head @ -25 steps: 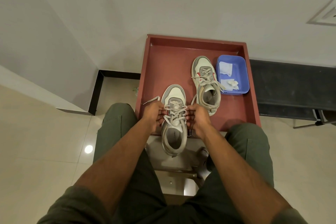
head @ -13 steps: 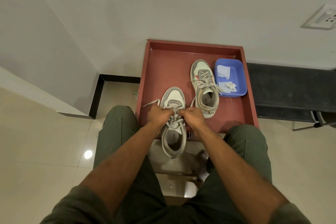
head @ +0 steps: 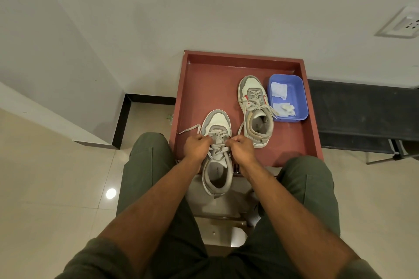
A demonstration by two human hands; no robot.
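Both hands are curled tight. The left hand (head: pixel 196 147) and the right hand (head: pixel 241 148) each pinch the flat, pale grey fabric laces (head: pixel 218 142), one on either side of the near white-and-grey low-top sneaker (head: pixel 217 120). The sneaker lies at the front of the square red-brown tray with a raised rim (head: pixel 208 88), its heel overhanging toward the person. The laces look soft and limp, so they are best taken close to the eyelets. The shoe seems light and may slide under a pull.
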